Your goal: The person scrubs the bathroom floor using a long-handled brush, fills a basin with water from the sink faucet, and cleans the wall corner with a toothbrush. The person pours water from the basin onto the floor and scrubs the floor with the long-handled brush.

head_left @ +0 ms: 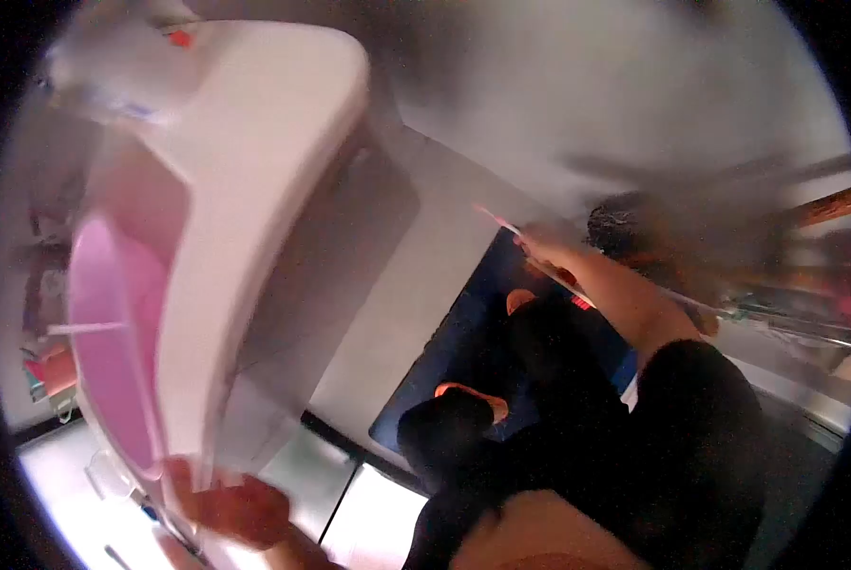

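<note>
A pink plastic basin (112,304) sits tilted in a white sink (283,90) on the left. My left hand (230,508) is at the near end of the sink, close to the basin's lower rim. Blur smears its fingers, and I cannot tell whether they grip the rim. Farther right, over the floor, my right hand (544,249) is closed around a thin, light stick with a pink end (490,213). What the stick belongs to is unclear.
Below me is a dark blue mat (416,404), with orange slippers (482,401) on my feet. Red bristles (581,302) show beside my right forearm. Blurred items, including a metal rail (796,332), stand at the right. A pale wall (558,85) is behind.
</note>
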Demonstrator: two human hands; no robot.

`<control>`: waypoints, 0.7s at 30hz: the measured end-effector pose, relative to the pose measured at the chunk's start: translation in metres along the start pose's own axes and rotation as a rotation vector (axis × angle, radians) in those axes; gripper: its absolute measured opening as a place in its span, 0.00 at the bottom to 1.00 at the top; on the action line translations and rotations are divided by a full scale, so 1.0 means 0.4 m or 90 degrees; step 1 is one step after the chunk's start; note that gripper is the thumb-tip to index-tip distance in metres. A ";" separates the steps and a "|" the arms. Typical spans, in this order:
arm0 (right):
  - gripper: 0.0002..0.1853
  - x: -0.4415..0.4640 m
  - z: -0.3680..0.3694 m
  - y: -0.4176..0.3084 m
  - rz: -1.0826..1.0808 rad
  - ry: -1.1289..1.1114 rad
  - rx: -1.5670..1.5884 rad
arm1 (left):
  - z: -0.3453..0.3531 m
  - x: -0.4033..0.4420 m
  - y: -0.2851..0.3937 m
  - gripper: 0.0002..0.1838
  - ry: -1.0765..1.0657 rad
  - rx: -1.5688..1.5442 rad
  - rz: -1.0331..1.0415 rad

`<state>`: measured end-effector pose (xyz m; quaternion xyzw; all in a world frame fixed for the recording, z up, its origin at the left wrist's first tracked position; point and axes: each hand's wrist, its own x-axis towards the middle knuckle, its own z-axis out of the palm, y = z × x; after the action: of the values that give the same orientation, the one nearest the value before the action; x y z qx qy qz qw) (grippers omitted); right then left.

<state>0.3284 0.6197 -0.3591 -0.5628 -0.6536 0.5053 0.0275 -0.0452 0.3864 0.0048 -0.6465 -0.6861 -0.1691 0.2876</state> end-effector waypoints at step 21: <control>0.24 0.927 0.074 0.131 -0.081 0.108 -0.470 | 0.085 0.383 -0.027 0.22 0.003 0.929 0.295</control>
<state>0.2123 0.8765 -0.6073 -0.5328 -0.8206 0.1852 -0.0919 -0.0615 0.5269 0.0739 -0.4195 -0.4702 0.3900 0.6714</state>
